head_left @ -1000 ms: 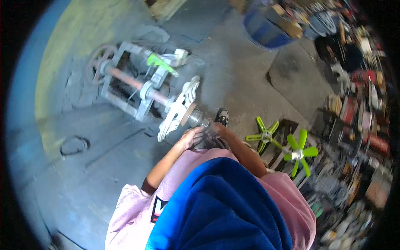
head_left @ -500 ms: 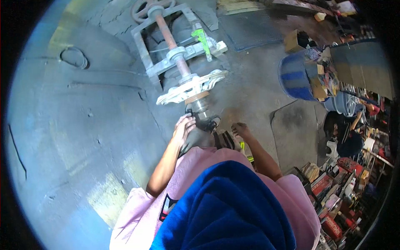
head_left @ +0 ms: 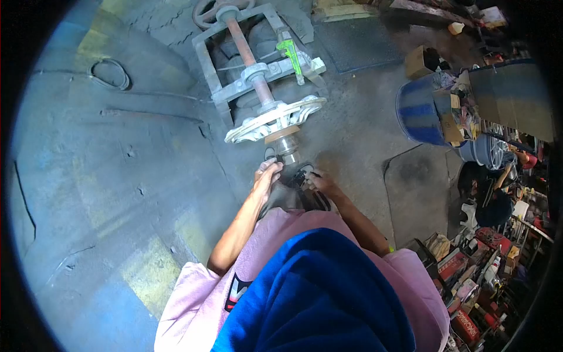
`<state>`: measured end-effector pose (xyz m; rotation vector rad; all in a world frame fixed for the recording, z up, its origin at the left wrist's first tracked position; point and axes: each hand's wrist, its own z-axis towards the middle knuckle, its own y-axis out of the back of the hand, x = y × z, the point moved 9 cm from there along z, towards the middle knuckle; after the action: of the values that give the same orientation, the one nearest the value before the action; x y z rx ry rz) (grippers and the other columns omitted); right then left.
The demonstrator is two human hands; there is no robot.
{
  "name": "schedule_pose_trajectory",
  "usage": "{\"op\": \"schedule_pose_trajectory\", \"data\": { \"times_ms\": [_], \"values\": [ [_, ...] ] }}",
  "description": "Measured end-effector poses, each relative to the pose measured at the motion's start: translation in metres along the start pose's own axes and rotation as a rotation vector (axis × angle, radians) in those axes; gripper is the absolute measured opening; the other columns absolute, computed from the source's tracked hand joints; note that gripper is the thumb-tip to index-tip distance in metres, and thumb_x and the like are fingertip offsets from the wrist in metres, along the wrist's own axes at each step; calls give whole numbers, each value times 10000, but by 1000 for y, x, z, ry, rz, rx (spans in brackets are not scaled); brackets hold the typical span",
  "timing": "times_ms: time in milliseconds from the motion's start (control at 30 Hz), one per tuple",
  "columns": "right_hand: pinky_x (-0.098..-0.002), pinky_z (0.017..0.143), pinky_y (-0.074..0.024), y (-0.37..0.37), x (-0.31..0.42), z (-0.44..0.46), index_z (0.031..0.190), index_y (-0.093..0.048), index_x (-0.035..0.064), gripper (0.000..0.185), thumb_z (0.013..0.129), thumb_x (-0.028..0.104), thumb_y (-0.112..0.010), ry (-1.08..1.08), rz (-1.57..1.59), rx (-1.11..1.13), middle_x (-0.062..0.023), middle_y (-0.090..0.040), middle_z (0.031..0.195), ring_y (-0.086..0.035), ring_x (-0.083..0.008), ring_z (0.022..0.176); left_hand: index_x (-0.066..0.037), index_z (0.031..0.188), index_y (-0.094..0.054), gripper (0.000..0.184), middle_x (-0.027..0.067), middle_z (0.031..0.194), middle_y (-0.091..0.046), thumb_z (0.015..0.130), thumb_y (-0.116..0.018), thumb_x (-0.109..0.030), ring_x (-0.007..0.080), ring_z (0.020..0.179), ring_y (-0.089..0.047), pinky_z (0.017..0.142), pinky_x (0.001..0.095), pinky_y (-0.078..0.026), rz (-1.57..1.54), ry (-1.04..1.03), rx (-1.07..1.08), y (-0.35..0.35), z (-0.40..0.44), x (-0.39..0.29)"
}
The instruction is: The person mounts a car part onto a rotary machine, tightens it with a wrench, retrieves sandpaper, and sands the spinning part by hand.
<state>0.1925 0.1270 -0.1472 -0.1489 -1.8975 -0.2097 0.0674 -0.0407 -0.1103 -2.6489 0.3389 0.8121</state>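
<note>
2 bare hands meet at the middle of the frame, just below the end of a spindle assembly on a workshop floor. The left hand [head_left: 268, 175] has its fingers bent and drawn close together beside the silver hub [head_left: 287, 144]; whether they touch or pinch anything is impossible to make out. The right hand [head_left: 321, 182], fingers curled inward, sits at the edge of a dark, looped item [head_left: 302, 176]; its grip, too, is unclear.

That dark item, between the 2 hands, is blurred and partly covered, its kind uncertain. The handwheel [head_left: 199, 20] is cut off by the top edge, and a blue hood [head_left: 316, 287] and pink shirt [head_left: 187, 299] fill the bottom of the frame.

Just above the hands, the hub leads up to a brown ring [head_left: 281, 134] and a pale, ribbed metal disc [head_left: 275, 120]. Higher, at upper centre, the reddish shaft [head_left: 240, 42] runs through a gray metal frame [head_left: 229, 92], with a bright green tool [head_left: 288, 53] on its right side. At far right, another person's arm [head_left: 503, 175] shows near a blue drum [head_left: 417, 120].
</note>
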Motion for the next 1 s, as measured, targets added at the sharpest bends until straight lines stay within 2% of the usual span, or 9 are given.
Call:
{"op": "schedule_pose_trajectory", "data": {
  "times_ms": [67, 233, 333, 500, 633, 700, 833, 867, 1000],
  "values": [
    [-279, 575, -518, 5, -47, -23, 1059, -689, 66, 242, 996, 290, -622, -581, 244, -62, -25, -673, 836, -625, -114, 646, -59, 1337, -552, 647, 69, 1247, -623, 823, -816, -351, 184, 1184, -553, 1022, 398, -433, 105, 84, -16, 4, 7, 13],
    [-283, 541, -488, 21, -20, -34, 985, -680, 50, 217, 979, 265, -647, -521, 125, -89, -21, -639, 772, -596, -108, 608, -96, 1329, -568, 658, 36, 1252, -626, 817, -822, -423, 185, 1158, -554, 1005, 429, -415, -9, 150, 153, -49, 52, 34],
    [-281, 546, -490, 32, -35, -29, 981, -676, 40, 229, 981, 267, -646, -494, 127, -126, -32, -640, 768, -603, -110, 614, -125, 1204, -623, 453, 21, 1170, -645, 836, -799, -321, 172, 1150, -559, 1011, 388, -398, -36, 76, 82, -43, 34, 21],
    [-283, 583, -527, 30, -43, -34, 1024, -676, 43, 260, 992, 298, -637, -486, 65, -51, -59, -675, 828, -639, -126, 656, -127, 1140, -629, 394, 22, 1135, -651, 832, -804, -299, 165, 1142, -560, 994, 377, -408, -27, -55, -42, -6, 5, 6],
    [-281, 572, -512, 21, -37, -35, 996, -679, 41, 231, 987, 270, -647, -526, 65, -22, -56, -668, 818, -635, -129, 656, -125, 1118, -620, 432, 24, 1077, -653, 814, -834, -344, 165, 1049, -595, 942, 399, -460, 94, 139, -47, -20, 46, 32],
    [-277, 567, -504, 27, -31, -36, 982, -679, 41, 221, 988, 260, -648, -504, -10, -15, -52, -662, 809, -629, -127, 652, -38, 1369, -552, 774, 128, 1450, -491, 757, -850, -406, 267, 1362, -422, 1130, 480, -345, -104, 158, 157, -57, 67, 39],
    [-273, 558, -491, 44, -36, -31, 945, -679, 39, 221, 980, 257, -666, -363, 19, -38, -42, -655, 788, -615, -114, 634, -35, 1352, -560, 714, 97, 1347, -582, 771, -843, -338, 227, 1319, -478, 1103, 442, -364, -48, 82, 75, -39, 42, 29],
    [-274, 557, -489, 40, -41, -34, 935, -679, 40, 222, 975, 258, -675, -297, 30, -19, -43, -655, 783, -617, -111, 632, -84, 1177, -626, 458, 37, 1120, -648, 811, -809, -289, 170, 1103, -566, 997, 369, -425, -17, -6, -21, -32, 21, 15],
    [-307, 590, -513, 37, -32, -40, 961, -682, 40, 233, 950, 271, -709, -528, 50, -60, -63, -682, 805, -641, -126, 644, -58, 1289, -597, 639, 60, 1215, -635, 789, -838, -373, 185, 1173, -544, 1025, 382, -404, -3, -34, -27, -2, 7, 20]
  ]
}}
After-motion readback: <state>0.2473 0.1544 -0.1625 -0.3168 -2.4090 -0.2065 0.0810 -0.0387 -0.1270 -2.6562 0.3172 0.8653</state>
